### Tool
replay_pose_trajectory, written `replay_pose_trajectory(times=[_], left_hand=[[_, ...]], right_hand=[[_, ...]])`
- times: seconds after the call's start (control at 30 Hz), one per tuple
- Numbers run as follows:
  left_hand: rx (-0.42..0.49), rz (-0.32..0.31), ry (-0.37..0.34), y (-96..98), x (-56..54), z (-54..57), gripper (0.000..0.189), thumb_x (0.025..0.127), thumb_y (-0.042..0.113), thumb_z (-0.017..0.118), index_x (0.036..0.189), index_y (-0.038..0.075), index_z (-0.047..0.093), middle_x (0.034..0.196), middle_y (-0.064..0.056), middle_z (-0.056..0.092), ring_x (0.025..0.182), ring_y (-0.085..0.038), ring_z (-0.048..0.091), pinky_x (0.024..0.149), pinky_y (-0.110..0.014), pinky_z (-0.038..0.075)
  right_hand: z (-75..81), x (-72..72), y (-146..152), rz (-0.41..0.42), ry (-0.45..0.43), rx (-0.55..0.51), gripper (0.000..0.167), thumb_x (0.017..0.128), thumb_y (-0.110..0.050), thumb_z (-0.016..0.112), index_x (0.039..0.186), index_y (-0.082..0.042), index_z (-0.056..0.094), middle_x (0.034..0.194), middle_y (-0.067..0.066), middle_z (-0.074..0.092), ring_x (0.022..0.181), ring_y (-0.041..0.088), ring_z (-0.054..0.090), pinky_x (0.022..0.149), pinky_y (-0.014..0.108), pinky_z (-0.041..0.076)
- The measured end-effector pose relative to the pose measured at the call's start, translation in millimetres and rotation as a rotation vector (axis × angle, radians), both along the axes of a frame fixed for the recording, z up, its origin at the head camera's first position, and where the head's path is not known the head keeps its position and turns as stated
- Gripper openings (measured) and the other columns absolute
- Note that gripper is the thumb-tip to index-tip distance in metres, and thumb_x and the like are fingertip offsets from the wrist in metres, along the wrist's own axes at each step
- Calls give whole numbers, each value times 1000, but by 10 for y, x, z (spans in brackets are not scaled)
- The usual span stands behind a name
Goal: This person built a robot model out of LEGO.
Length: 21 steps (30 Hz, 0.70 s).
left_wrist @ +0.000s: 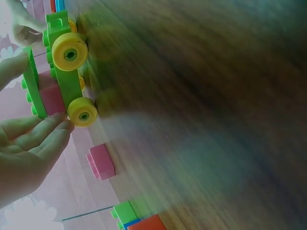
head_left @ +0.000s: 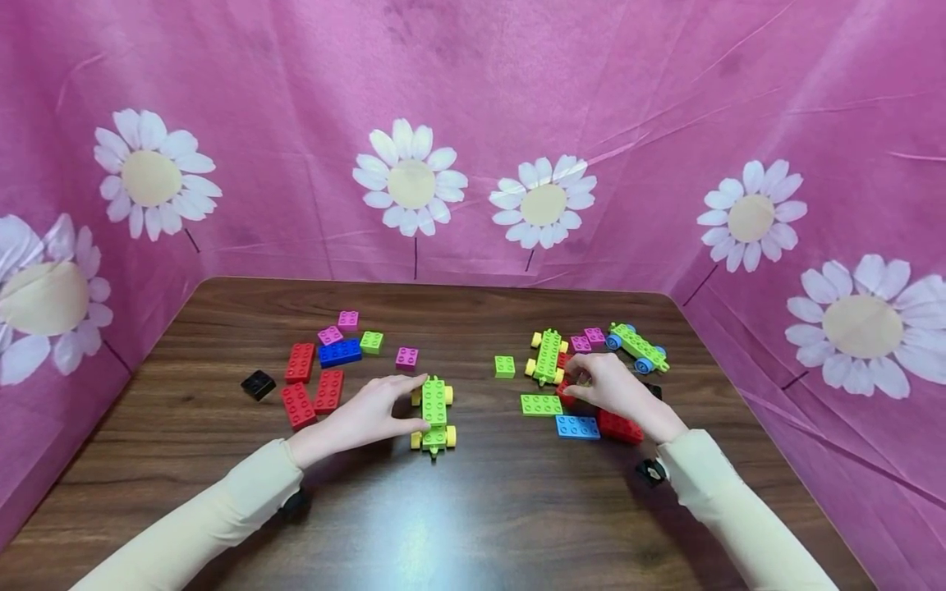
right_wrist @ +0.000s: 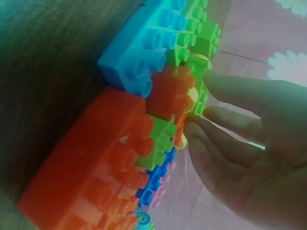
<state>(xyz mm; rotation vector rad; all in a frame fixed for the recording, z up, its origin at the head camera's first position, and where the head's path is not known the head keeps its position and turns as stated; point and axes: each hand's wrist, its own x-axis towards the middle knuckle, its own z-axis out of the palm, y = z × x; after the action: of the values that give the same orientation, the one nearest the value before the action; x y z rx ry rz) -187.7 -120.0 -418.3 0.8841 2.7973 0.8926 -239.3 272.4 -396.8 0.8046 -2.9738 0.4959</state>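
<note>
My left hand (head_left: pixel 365 416) grips the green top brick (left_wrist: pixel 31 84) of a toy car between thumb and fingertips. The car has a green wheeled base (head_left: pixel 433 439) with yellow wheels, and a pink brick (left_wrist: pixel 51 93) sits between base and top brick. My right hand (head_left: pixel 609 384) reaches down among the bricks on the right, its fingertips beside a red brick (head_left: pixel 566 392). In the right wrist view its thumb and fingers are apart; whether they touch that brick is hard to tell. A green car base with yellow wheels (head_left: pixel 548 357) lies just beyond it.
Red bricks (head_left: pixel 299 363), a blue brick (head_left: pixel 340 353), pink bricks (head_left: pixel 406 357) and a black piece (head_left: pixel 258 384) lie at left. Near the right hand are a green brick (head_left: pixel 541 405), a light blue brick (head_left: pixel 577 427) and a blue-wheeled base (head_left: pixel 637 347).
</note>
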Motion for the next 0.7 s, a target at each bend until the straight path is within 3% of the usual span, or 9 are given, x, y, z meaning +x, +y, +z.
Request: replay_pose_trajectory(times=[0.2, 0.7], left_hand=[[2, 1, 0, -2, -8, -6, 73, 86, 41, 75, 141, -1, 52, 139, -20, 60, 127, -37, 58, 104, -55, 47], [4, -1, -6, -5, -20, -6, 74, 86, 41, 75, 141, -2, 51, 139, -20, 59, 127, -37, 57, 104, -54, 48]], right_hand=[[-30, 11, -25, 0, -2, 45, 24, 79, -11, 82, 96, 0, 70, 86, 11, 73, 73, 20, 67, 65, 32, 57], [-69, 8, -57, -10, -5, 86, 28, 77, -14, 84, 96, 0, 71, 84, 9, 72, 72, 15, 63, 66, 32, 56]])
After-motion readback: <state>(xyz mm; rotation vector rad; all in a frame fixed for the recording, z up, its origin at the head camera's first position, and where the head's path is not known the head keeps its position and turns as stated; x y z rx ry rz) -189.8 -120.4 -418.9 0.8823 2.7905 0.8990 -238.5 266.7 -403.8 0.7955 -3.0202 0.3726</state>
